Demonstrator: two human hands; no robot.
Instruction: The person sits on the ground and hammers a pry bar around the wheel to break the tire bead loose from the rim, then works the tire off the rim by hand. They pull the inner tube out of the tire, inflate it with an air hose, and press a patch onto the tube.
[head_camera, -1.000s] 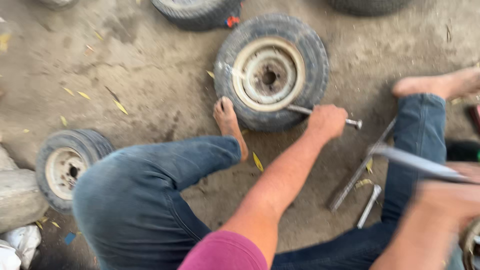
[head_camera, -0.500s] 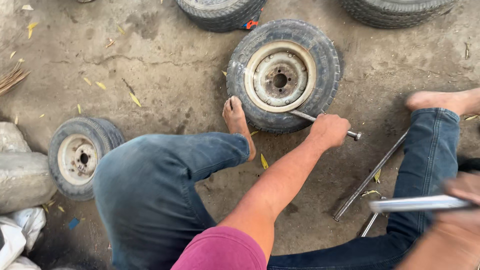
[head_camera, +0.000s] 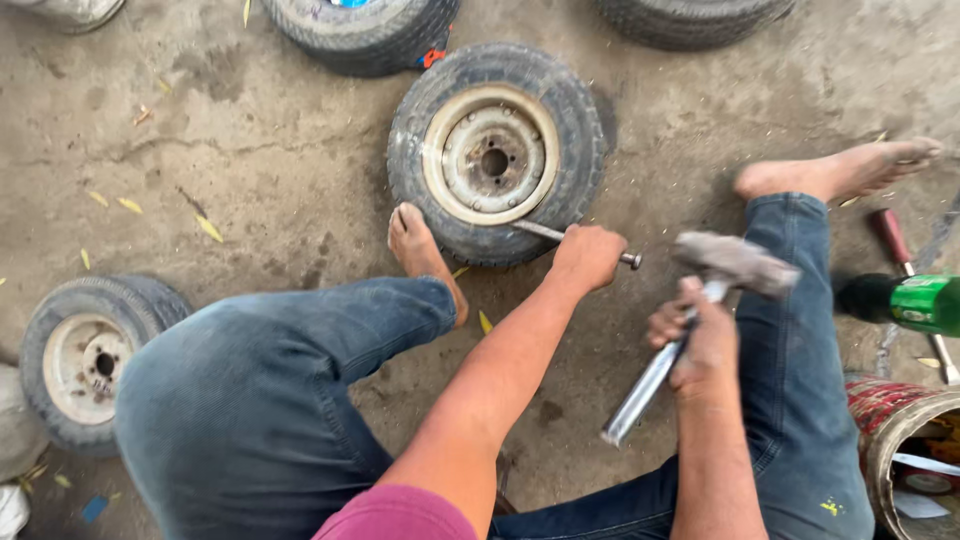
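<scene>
A small worn tyre on a pale steel rim (head_camera: 495, 155) lies flat on the concrete in front of me. My left hand (head_camera: 588, 257) grips a thin metal rod (head_camera: 545, 233) whose tip sits at the rim's lower edge, between rim and tyre. My right hand (head_camera: 693, 338) holds a hammer (head_camera: 700, 300) by its metal handle, its head raised just right of the rod's free end. My bare left foot (head_camera: 422, 252) presses against the tyre's near side. My right foot (head_camera: 835, 172) rests further right.
Another small wheel (head_camera: 85, 355) lies at the left by my knee. Two more tyres (head_camera: 365, 30) lie along the top edge. At right are a green bottle (head_camera: 905, 302), a red-handled tool (head_camera: 895, 240) and a round container (head_camera: 905, 450).
My right hand has swung the hammer in from the lower right up beside the rod's end. The left hand stays on the rod at the rim. The view shifted slightly.
</scene>
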